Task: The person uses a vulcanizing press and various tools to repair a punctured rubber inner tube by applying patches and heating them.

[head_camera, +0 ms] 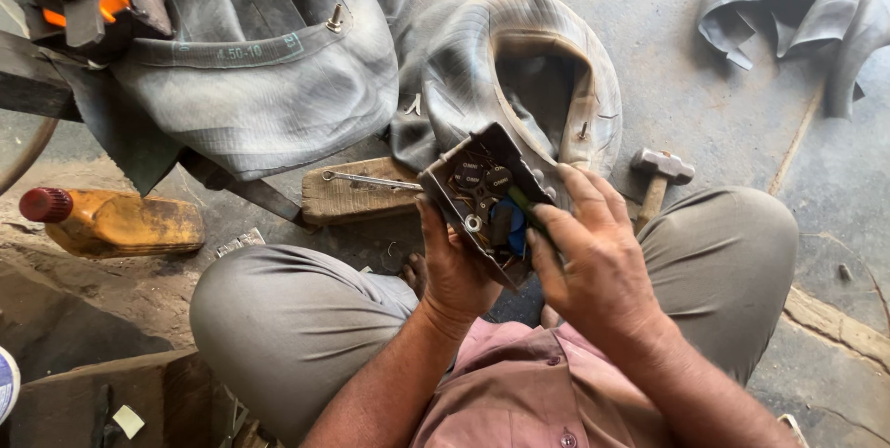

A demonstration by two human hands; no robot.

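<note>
My left hand [454,267] grips a small open metal box [482,190] from below, tilted up toward me. Inside it lie several small dark round parts, a metal ring and something blue. My right hand [593,253] reaches into the box from the right, with its fingers pinched around a thin dark-green piece [527,207] at the box's edge. Both hands are raised over my lap between my knees, which are in grey trousers.
Grey rubber inner tubes lie ahead: a large one [269,87] at left, one [538,50] behind the box, torn pieces [788,12] at far right. A wooden block with a wrench [357,190], a hammer [660,175] and a yellow bottle with a red cap [116,221] rest on the concrete floor.
</note>
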